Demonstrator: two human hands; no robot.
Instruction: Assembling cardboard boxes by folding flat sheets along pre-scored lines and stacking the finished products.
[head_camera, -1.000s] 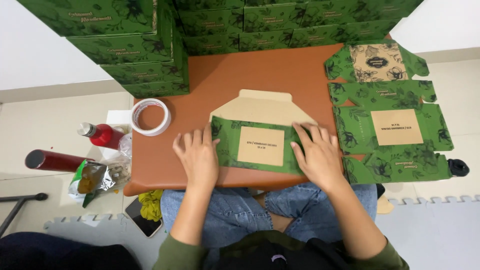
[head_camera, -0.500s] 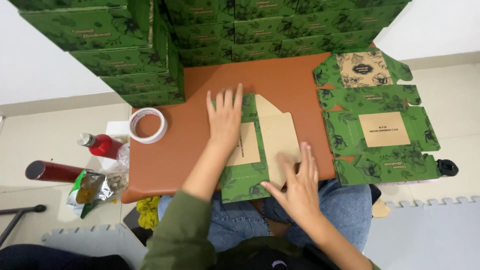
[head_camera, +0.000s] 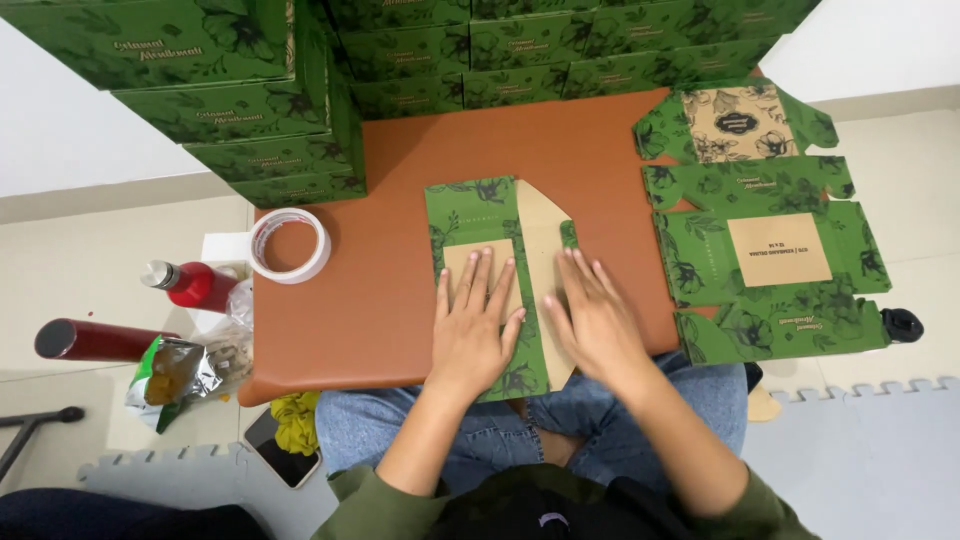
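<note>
Hands lay flat and open, gripping nothing: left hand (head_camera: 472, 335) on the folded green floral cardboard box blank (head_camera: 487, 270), right hand (head_camera: 592, 322) on its tan flap, mid-bench (head_camera: 350, 300). Thin card looked light, stiff, crease-prone; best held by its edges.

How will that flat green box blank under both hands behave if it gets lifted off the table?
The box blank looks like thin card, so probably light. It shows fold lines, so its panels would likely hinge and droop. The left hand and right hand press it flat; released, it may spring open.
</note>
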